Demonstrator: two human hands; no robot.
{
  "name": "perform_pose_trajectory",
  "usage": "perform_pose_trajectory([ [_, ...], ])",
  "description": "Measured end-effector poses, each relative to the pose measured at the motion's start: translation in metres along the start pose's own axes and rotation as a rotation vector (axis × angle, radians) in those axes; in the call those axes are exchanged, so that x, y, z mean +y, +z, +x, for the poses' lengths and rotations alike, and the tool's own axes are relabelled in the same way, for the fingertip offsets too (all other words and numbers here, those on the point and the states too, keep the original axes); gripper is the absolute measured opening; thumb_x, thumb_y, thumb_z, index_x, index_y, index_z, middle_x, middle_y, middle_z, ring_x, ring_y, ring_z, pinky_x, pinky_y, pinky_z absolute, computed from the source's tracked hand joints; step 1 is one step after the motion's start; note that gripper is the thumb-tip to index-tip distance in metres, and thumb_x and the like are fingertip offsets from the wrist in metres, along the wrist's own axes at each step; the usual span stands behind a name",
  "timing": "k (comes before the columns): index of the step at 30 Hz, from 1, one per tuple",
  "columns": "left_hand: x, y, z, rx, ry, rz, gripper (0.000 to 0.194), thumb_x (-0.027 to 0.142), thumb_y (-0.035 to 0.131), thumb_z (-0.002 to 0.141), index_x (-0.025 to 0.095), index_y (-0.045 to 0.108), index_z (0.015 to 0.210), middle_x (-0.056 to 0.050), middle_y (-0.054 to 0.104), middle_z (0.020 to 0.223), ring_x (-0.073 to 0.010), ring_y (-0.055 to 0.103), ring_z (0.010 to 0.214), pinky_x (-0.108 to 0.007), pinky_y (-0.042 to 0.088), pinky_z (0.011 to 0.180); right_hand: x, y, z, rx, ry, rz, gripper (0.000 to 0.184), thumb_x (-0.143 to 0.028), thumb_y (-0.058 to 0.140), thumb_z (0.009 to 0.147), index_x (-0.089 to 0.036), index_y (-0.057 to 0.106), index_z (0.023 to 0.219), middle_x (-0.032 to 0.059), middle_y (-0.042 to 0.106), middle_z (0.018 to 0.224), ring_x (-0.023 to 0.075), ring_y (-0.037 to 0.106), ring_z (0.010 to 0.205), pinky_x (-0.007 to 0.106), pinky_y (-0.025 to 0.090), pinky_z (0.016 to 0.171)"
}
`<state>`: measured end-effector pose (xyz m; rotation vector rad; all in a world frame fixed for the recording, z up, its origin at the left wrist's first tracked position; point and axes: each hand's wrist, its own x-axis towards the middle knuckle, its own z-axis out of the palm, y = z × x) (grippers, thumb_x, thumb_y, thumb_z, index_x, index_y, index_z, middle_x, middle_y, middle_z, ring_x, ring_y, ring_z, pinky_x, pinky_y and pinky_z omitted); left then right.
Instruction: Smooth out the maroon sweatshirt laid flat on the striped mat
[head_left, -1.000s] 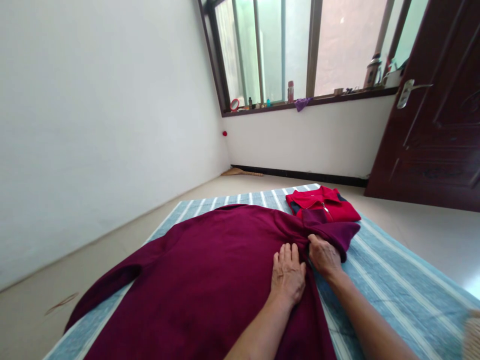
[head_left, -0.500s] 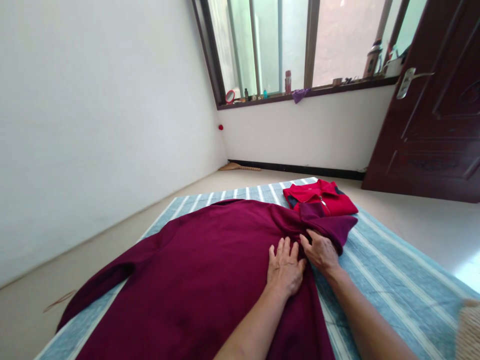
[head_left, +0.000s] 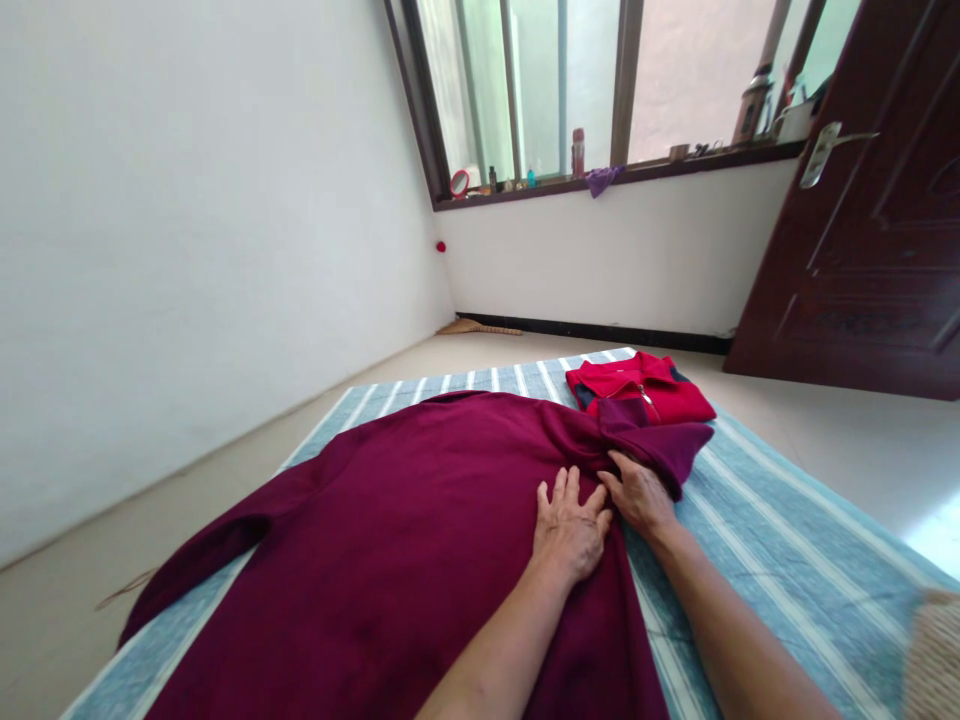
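A large maroon garment [head_left: 405, 540] lies spread on a blue striped mat [head_left: 765, 560]. My left hand [head_left: 570, 525] rests flat on the maroon fabric near its right edge, fingers stretched out. Beside it, my right hand [head_left: 637, 492] lies on the cloth at the base of the maroon sleeve [head_left: 667, 445], fingers extended and touching the fold. A folded red garment [head_left: 641, 388] with a zip sits on the mat just beyond the sleeve.
A white wall runs along the left. A window sill [head_left: 615, 175] with bottles and small items is at the back. A dark brown door [head_left: 870, 220] stands on the right. A broom [head_left: 476, 327] lies by the far wall.
Both hands slid a little along the maroon cloth near the sleeve; the right fingers spread flatter over the fold. The view shifted slightly.
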<state>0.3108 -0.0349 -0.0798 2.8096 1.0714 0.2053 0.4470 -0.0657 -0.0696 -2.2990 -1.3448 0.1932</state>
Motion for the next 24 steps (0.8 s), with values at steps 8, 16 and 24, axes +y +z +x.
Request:
perform_pose_trajectory([
  [8,0.004,0.002,0.001,0.012,-0.004,0.031,0.05,0.051,0.025,0.092,0.031,0.036,0.137,-0.008,0.026,0.15,-0.0252,0.018,0.138,-0.053,0.017,0.108,0.001,0.0,-0.001,-0.011,0.008,-0.028,0.041,-0.033,0.04,0.092,-0.016,0.049,0.128,0.0111,0.064,0.114,0.0213,0.056,0.11,0.028,0.04,0.09],
  [16,0.007,-0.004,0.001,-0.03,-0.004,0.031,0.05,0.047,0.024,0.093,0.029,0.035,0.138,-0.009,0.024,0.151,-0.0254,0.016,0.139,-0.053,0.015,0.108,-0.011,-0.016,-0.014,-0.046,-0.073,-0.082,0.035,-0.023,0.045,0.088,-0.014,0.051,0.122,0.0143,0.06,0.115,0.0219,0.058,0.105,0.028,0.04,0.085],
  [24,0.006,-0.014,0.008,-0.118,-0.004,-0.032,0.05,0.045,0.028,0.092,0.024,0.036,0.136,-0.012,0.023,0.151,-0.0279,0.017,0.138,-0.055,0.018,0.107,-0.029,-0.078,-0.101,-0.09,-0.239,0.049,0.022,-0.031,0.047,0.087,-0.02,0.066,0.094,0.0033,0.068,0.083,0.0168,0.063,0.078,0.024,0.044,0.069],
])
